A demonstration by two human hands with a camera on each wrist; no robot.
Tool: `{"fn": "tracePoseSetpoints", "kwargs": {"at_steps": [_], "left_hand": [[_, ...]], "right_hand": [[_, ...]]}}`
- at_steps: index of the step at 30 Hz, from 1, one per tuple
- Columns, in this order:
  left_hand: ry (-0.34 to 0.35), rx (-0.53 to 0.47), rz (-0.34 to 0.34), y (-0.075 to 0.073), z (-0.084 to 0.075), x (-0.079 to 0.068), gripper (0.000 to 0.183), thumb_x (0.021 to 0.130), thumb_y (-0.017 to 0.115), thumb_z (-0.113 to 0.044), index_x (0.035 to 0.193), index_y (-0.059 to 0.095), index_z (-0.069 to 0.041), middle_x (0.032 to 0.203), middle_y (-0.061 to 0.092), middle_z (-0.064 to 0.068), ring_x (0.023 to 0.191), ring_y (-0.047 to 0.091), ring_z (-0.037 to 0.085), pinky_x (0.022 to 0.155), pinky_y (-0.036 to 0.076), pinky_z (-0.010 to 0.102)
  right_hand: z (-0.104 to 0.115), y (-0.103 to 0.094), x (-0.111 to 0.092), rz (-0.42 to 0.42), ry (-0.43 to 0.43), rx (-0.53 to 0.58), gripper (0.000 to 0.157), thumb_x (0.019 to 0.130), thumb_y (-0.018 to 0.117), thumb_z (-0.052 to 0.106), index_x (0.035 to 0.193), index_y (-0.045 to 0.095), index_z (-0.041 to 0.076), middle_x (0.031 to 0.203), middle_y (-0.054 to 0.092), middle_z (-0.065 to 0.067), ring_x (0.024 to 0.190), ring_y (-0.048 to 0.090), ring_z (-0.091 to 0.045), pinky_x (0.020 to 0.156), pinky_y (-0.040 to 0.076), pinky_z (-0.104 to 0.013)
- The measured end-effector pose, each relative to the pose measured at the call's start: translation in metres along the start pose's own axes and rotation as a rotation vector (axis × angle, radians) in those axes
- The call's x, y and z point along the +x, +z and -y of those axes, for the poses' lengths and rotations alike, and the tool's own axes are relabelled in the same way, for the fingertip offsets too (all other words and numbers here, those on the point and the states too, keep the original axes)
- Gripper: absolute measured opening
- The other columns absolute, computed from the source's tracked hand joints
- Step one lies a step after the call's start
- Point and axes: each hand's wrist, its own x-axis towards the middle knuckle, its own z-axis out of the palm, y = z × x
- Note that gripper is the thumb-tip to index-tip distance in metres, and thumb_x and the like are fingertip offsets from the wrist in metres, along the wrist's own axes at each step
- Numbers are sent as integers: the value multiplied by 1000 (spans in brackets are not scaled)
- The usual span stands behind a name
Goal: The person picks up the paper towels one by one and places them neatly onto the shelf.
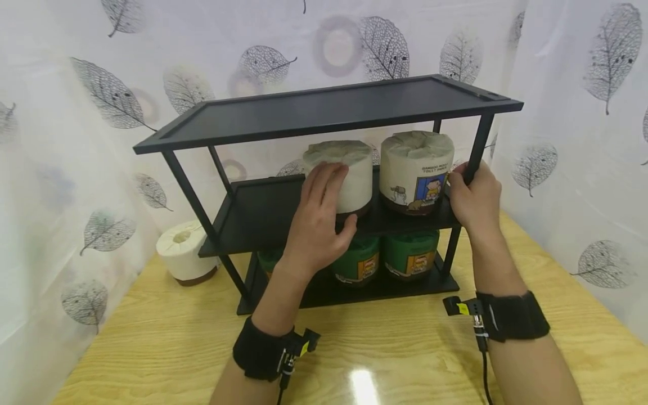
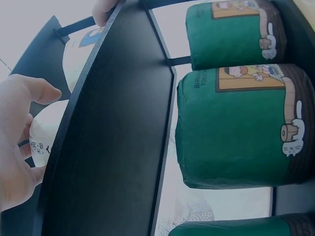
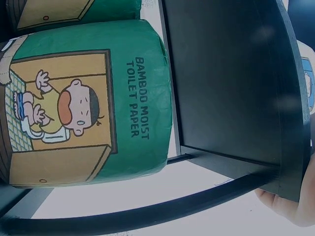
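On the middle deck of a black three-tier shelf (image 1: 253, 208) stand two white-wrapped toilet paper rolls. My left hand (image 1: 316, 230) lies against the front left side of the left toilet paper roll (image 1: 356, 180), fingers fairly straight up its side. Its thumb sticks out apart from the wrapper, as the left wrist view also shows. The right toilet paper roll (image 1: 416, 174), with a cartoon print, stands beside the front right post. My right hand (image 1: 476, 197) grips that post (image 1: 478, 143) just above the middle deck, thumb in front, some fingers hidden behind it.
Green-wrapped toilet paper rolls (image 2: 236, 128) line the bottom deck. One more white roll (image 1: 184, 253) stands on the wooden table (image 1: 167, 343), left of the shelf. A leaf-patterned curtain (image 1: 45, 169) hangs behind and at both sides. Cables run from both wrist straps.
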Motion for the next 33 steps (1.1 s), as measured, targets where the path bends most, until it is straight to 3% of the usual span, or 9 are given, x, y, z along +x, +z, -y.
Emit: {"fn": "tracePoseSetpoints", "kwargs": {"at_steps": [14,20,25,29,33], "left_hand": [[3,-90,-35,0,10,-1,67,77,63,-18,136,36,-5,138,34,14,132,24,26,108,26,40],[12,-44,-43,0,1,0,68,79,63,-26,137,35,-3,142,31,16,136,18,30,110,19,49],[13,71,39,-3,-16,1,74,85,57,-37,144,25,-6,152,18,12,139,7,29,110,11,54],[-3,188,146,3,-19,-1,79,87,54,-41,147,16,-7,154,11,8,139,3,26,111,14,51],[-20,253,183,4,-18,-2,86,84,60,-40,148,10,-10,155,9,7,139,2,25,109,21,50]], "right_hand": [[-3,0,0,3,3,1,26,89,42,27,92,56,5,82,56,-15,84,50,-31,63,33,-39],[-5,-1,-2,15,19,-4,27,90,41,27,93,56,5,83,56,-16,84,50,-31,64,34,-39],[-3,-1,-2,4,10,5,25,89,42,27,92,56,6,81,55,-15,82,50,-30,62,34,-39],[-1,-1,0,-8,-3,8,24,89,42,26,91,55,6,81,55,-15,82,50,-30,62,34,-38],[0,0,0,-10,-21,11,23,88,43,25,89,55,5,78,55,-15,78,49,-30,60,33,-38]]}}
